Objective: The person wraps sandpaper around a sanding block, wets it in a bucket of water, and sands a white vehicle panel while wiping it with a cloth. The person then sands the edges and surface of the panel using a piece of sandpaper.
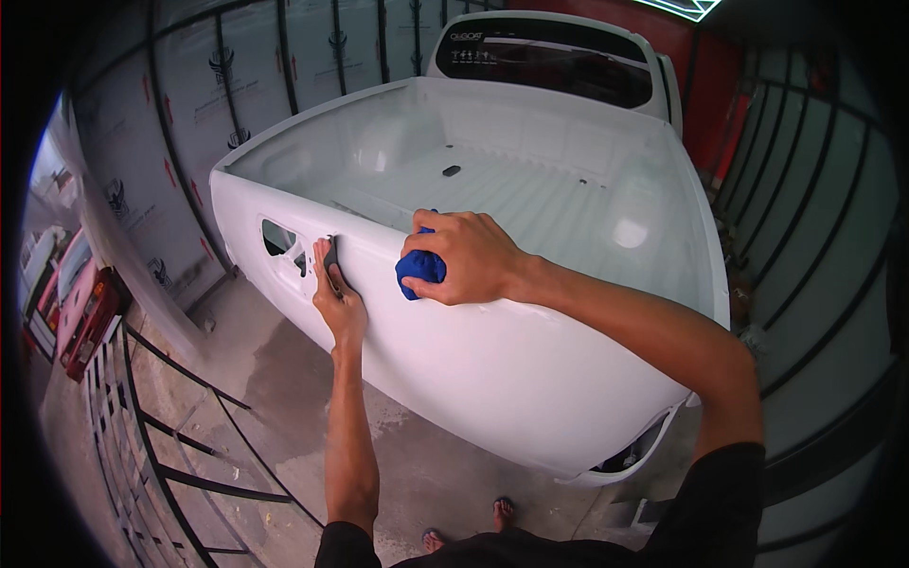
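A white pickup truck's bed point(417, 327) stands in front of me, its smooth near outer panel facing my body. My right hand point(473, 257) is closed around a crumpled blue cloth point(420, 273), against the panel just below its top edge. To the left, my left hand point(339, 301) holds a thin dark grey pad point(330, 256) on the same panel, fingers pointing up. Its fingers partly hide the pad. Just left of that hand is a cut-out opening point(280, 239) in the panel.
The ribbed bed floor point(502, 180) and rear cab window point(540, 64) lie beyond. Black metal bars point(189, 483) stand at lower left, and more bars point(805, 218) at the right. Wrapped wall panels point(227, 85) line the back left. A red vehicle point(85, 312) is at far left.
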Motion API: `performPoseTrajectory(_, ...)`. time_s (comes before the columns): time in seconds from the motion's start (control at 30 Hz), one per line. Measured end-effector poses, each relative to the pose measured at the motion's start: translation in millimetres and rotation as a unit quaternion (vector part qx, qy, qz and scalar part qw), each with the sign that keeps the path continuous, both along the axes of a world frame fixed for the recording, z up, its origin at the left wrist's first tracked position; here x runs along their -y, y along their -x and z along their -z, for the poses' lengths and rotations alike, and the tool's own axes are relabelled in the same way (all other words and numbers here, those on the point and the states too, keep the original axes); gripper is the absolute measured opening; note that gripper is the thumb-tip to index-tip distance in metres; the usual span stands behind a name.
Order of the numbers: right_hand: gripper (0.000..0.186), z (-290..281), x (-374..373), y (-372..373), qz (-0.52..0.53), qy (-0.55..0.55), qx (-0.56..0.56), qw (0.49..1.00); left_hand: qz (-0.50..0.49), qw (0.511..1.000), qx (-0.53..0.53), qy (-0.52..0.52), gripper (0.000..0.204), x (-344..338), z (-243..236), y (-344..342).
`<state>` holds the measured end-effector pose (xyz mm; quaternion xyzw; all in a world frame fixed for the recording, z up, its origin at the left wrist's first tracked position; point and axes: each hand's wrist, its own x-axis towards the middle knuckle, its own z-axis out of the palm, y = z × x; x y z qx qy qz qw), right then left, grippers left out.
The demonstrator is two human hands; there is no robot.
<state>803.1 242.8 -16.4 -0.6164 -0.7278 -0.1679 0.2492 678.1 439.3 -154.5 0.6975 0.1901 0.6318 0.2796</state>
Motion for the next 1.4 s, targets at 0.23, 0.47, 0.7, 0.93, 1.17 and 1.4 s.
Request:
performPoseTrajectory(0.23,0.028,1.8,3.8,-5.0,0.006,0.016,-0.001,1.0,-0.063,0.995,-0.008,-0.077,0.054,91.0,61.2,-2.0)
performPoseTrajectory(0.47,0.03,-2.1,-3.5,5.3,0.004,0.019,-0.006,1.0,-0.039,0.999,-0.017,0.02,0.049,-5.7,2.5,10.1)
performPoseTrajectory(0.7,0.027,-0.7,2.6,-1.1,0.01,0.019,0.005,1.0,-0.013,0.999,0.027,-0.012,0.054,59.0,48.9,-4.5)
performPoseTrajectory(0.93,0.028,-0.5,0.2,0.2,0.007,0.013,-0.002,1.0,-0.029,1.0,0.001,0.007,0.049,37.5,21.4,-4.2)
performPoseTrajectory(1.17,0.028,-2.7,-2.1,4.5,-0.007,0.005,0.0,1.0,-0.043,0.997,0.004,0.069,0.051,4.6,5.0,7.1)
performPoseTrajectory(1.4,0.031,-2.1,-0.2,-0.9,0.009,0.028,-0.012,1.0,-0.048,0.998,-0.016,-0.021,0.051,90.0,72.1,4.6)
